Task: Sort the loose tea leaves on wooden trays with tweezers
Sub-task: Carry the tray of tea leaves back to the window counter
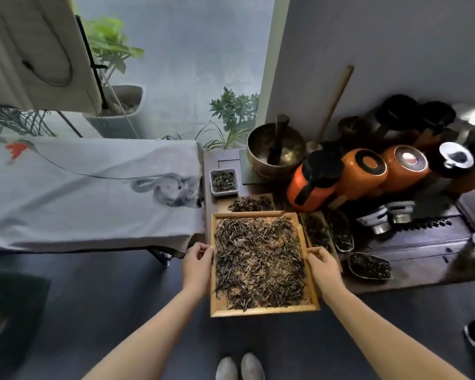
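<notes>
— Item one?

— Wooden tray (261,311), pale and square with a raised rim. I log it held out past the near edge of the dark table (422,242), level. The tea leaves (258,259) cover nearly all its floor: dark, thin, twisted, with some pale strands.

— Hands?

— Left hand (196,267) closed on the left rim, right hand (324,267) closed on the right rim, thumbs on top.

— Around it?

— Small white dish (223,182) of leaves beyond; a loose pile (251,205) between. To the right, orange jars (362,174), a brass bowl (276,152). To the left, a grey cloth (88,193).
</notes>
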